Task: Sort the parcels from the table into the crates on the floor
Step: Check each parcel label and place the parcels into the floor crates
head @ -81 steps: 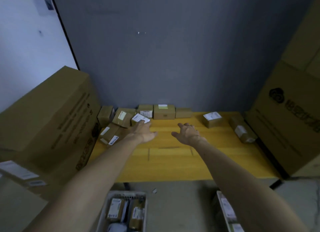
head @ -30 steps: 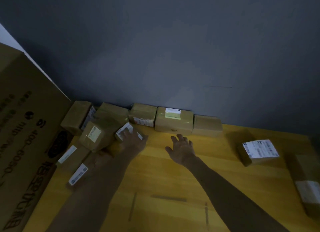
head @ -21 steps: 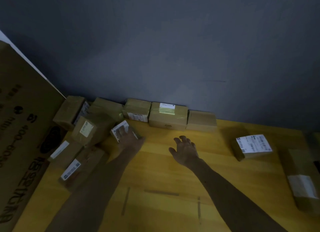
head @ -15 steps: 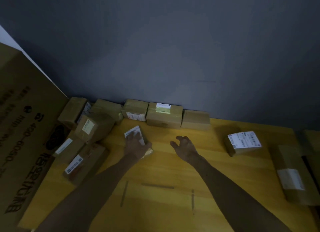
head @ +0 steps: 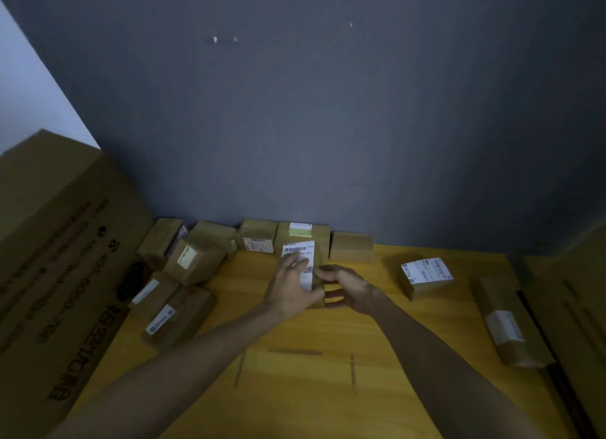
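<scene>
A small brown parcel (head: 310, 265) with a white barcode label is held just above the yellow table (head: 295, 389), near its middle back. My left hand (head: 290, 286) grips its left side, fingers over the label. My right hand (head: 349, 289) holds its right side with thumb and curled fingers. Several more brown parcels line the back wall, among them one with a green-taped top (head: 303, 233) and a plain one (head: 351, 246). A cluster of parcels (head: 193, 261) is piled at the back left. No crates are in view.
A large printed carton (head: 55, 258) stands along the table's left edge. At the right lie a parcel with a white label (head: 426, 276) and a long parcel (head: 506, 324). Another big carton (head: 577, 307) borders the right edge. A grey wall closes off the back.
My left hand drew the labelled parcel out of the left pile to the table's middle. My right hand came in and took hold of its other side.
</scene>
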